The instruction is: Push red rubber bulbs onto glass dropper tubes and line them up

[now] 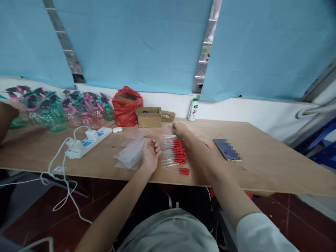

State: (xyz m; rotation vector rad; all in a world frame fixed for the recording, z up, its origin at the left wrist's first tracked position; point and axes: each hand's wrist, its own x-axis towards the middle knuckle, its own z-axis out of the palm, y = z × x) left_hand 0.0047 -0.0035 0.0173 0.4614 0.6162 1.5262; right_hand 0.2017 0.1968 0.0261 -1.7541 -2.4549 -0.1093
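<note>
My left hand [150, 154] rests palm up at the table's front half, fingers loosely curled and nothing visible in them. It lies between a pile of clear plastic bags [130, 154] and a column of droppers [179, 152] with red rubber bulbs and clear stems. My right hand [180, 128] reaches past the droppers to the back, its fingers closed downward by some clear glass tubes [168, 135] without bulbs. Whatever its fingertips hold is too small to make out. A few loose red bulbs [207, 145] lie right of my right forearm.
Along the back stand several spray bottles [56, 117], a red plastic bag [126, 113], a cardboard box [149, 117] and a white bottle [193, 110]. A power strip [88, 143] with white cables is on the left, a phone [227, 149] on the right. Another person's arm [6, 119] shows at the left edge.
</note>
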